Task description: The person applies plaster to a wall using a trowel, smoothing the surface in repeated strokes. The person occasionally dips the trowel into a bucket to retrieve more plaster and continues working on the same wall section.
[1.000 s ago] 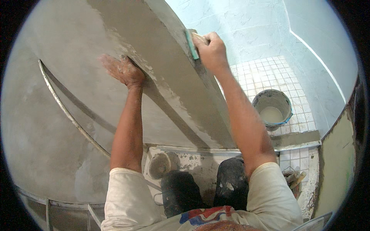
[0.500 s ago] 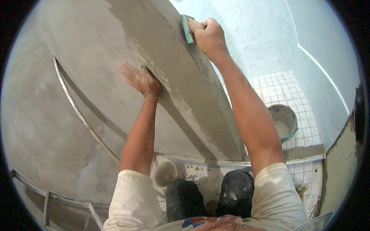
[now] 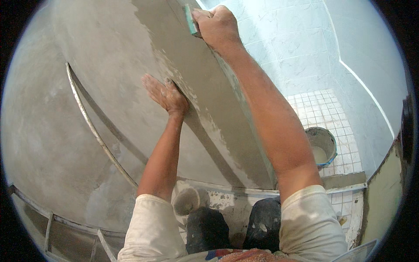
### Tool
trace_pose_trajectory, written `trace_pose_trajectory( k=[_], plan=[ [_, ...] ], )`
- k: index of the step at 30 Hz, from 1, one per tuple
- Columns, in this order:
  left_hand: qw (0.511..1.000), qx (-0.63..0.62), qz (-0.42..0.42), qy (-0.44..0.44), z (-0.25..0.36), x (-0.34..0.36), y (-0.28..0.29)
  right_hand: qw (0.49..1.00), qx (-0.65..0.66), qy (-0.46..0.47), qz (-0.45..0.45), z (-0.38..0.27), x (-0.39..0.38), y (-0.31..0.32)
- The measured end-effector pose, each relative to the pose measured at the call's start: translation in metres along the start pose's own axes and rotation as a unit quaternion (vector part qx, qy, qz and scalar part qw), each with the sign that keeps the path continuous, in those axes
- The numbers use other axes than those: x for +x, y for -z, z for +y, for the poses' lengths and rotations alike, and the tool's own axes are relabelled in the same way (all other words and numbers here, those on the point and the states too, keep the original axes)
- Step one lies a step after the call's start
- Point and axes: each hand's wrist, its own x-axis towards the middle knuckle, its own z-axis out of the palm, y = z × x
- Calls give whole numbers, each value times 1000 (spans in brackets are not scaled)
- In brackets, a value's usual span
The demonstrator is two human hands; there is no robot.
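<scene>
My right hand [image 3: 219,29] is closed around a green-faced float [image 3: 190,20], a flat plastering block, held against the wall's edge near the top. My left hand [image 3: 166,95] lies flat on the grey plastered wall [image 3: 104,56], fingers stretched out and nothing in its grip. Between the two hands runs a darker, damp-looking plaster band [image 3: 192,65] with a ragged left border. It follows the corner down toward my knees. The float's far side is hidden by my fingers.
A thin pale rod [image 3: 89,120] leans on the wall at left, above a metal frame [image 3: 48,231]. A bucket [image 3: 321,146] stands on white floor tiles [image 3: 329,105] at right, near light-blue tiled walls [image 3: 297,52]. Another bucket [image 3: 185,201] sits by my knee.
My right hand and the float have moved up and to the left along the wall edge. The left hand stays flat on the wall, slightly shifted in the picture as the view moved.
</scene>
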Motion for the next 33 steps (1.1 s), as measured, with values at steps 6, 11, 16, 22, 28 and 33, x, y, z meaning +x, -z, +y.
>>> trace_pose_trajectory(
  k=[6,11,16,22,28,33],
  plan=[
    [1000,-4,9,-10,-6,3,-3,990,-78,-65,-101,21,15,31],
    [1000,-13,8,-9,-4,2,-7,996,-25,-48,-76,21,-9,31],
    [1000,-6,11,-16,-9,3,0,970,-67,-199,-124,59,-99,87],
    [999,21,11,-38,-19,3,2,990,-4,-94,-103,49,-60,84],
    [999,12,15,-39,-19,3,-6,992,-15,-70,-102,74,-94,69],
    [990,55,45,-120,-23,7,-41,946,-113,-260,-158,160,-191,200]
  ],
)
